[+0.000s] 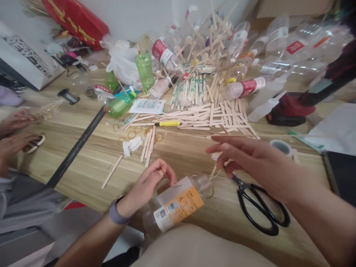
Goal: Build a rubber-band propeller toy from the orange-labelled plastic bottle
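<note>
A clear plastic bottle (178, 205) with an orange and white label lies tilted at the table's near edge, against my body. My left hand (155, 176), with a watch on its wrist, is beside the bottle's upper side. Its thumb and fingers are curled together, and anything between them is too small to make out. My right hand (247, 159) hovers past the bottle's neck, fingers loosely stretched and apart, with no held object visible. Below it lie black-handled scissors (260, 207), their blades partly hidden. A rubber band (211, 193) is by the bottle's neck.
Wooden craft sticks (194, 116) are heaped mid-table with a yellow-handled tool (169, 123). Plastic bottles (244, 88) crowd the back. A crumpled tissue (132, 145) and several sticks (150, 144) lie nearer. At right is a tape roll (280, 147); another person's hands (16, 141) are at left.
</note>
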A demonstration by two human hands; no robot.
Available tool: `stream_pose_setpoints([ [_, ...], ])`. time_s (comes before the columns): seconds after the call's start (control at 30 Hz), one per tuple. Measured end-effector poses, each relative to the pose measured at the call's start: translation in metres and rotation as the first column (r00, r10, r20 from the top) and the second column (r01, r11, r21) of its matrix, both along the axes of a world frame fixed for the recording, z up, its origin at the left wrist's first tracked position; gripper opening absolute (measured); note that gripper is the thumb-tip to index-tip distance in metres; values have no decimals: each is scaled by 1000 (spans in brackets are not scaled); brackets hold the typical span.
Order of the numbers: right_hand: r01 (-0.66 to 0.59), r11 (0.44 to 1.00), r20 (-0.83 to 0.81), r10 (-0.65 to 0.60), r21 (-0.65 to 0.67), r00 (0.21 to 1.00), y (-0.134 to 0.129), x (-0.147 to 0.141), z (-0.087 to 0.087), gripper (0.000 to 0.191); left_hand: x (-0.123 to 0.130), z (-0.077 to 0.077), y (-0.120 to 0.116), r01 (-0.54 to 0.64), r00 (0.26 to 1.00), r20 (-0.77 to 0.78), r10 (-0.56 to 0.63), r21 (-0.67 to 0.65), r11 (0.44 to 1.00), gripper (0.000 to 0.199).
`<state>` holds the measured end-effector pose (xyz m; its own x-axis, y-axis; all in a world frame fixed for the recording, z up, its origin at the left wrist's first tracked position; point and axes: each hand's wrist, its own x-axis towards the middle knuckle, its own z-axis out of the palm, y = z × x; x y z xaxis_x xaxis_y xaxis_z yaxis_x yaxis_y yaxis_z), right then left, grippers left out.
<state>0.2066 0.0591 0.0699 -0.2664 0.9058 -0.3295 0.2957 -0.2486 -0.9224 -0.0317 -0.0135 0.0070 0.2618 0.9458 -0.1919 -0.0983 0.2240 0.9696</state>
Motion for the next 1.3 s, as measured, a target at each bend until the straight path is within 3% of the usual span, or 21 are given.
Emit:
stream_pose_setpoints([
  [0.13,-219,961,365,147,166,919,-16,2,-21,24,6,-5,-1,-109,965,240,106,-2,994,19],
  [0.23,-330,932,455,231,150,860,-30,5,-31,20,10,1,0,-161,931,323,169,-50,986,16],
  [0.33,-360,930,413,299,76,860,-37,4,-35,18,13,8,2,-219,903,360,234,-83,972,15],
  [0.43,-354,930,299,313,94,901,-32,2,-38,19,17,15,2,-249,891,368,267,-97,964,18],
  [0.57,-298,943,144,277,151,950,-18,2,-43,19,23,26,-2,-230,875,423,234,-63,971,21],
  [0.63,-273,939,213,229,208,950,-14,5,-45,20,27,33,-5,-202,862,471,189,-23,979,21],
  [0.7,-295,894,361,167,336,917,-12,10,-47,20,29,40,-7,-155,847,518,123,20,988,20],
  [0.8,-458,745,545,153,484,825,-15,19,-53,27,31,47,-7,-90,827,561,48,48,995,17],
  [0.93,-652,601,736,151,462,660,-14,24,-64,40,29,54,-3,-116,848,524,80,36,993,18],
  [1.03,-703,529,783,110,476,612,-5,23,-67,40,29,59,2,-153,868,483,116,37,987,19],
  [1.17,-719,492,795,84,492,601,8,26,-63,44,32,62,3,-96,872,486,58,52,994,19],
  [1.3,-643,526,764,-22,557,645,7,29,-59,45,33,57,-3,30,890,454,-41,32,999,24],
])
